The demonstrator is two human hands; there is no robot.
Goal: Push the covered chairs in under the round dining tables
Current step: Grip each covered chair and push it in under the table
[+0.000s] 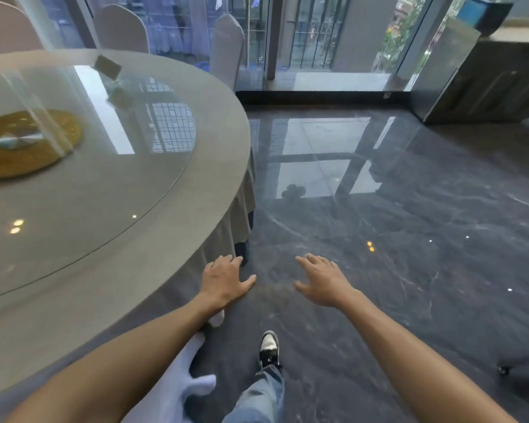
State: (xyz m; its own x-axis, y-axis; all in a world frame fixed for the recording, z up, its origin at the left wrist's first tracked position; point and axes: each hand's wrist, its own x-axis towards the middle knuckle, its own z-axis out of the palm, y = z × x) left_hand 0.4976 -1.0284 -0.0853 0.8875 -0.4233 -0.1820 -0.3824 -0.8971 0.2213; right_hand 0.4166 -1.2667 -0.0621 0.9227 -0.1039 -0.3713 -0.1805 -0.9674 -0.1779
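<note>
A round dining table [214,123] with a grey cloth and a glass turntable fills the left. Beyond its far side stand three covered chairs: a white one [228,47] at the table's right edge, another [121,27] further left, and a third [3,25] at the top left. A white chair cover [177,383] shows under my left forearm at the bottom. My left hand [223,280] is stretched out, fingers straight, by the hanging tablecloth and holds nothing. My right hand [322,280] is spread open over the floor, empty.
Glossy dark marble floor [394,239] stretches to the right. Glass doors and window frames [272,38] close the far side. A dark cabinet [489,83] stands at the far right. My shoe [269,346] is on the floor below my hands. A small castor wheel [504,369] shows low right.
</note>
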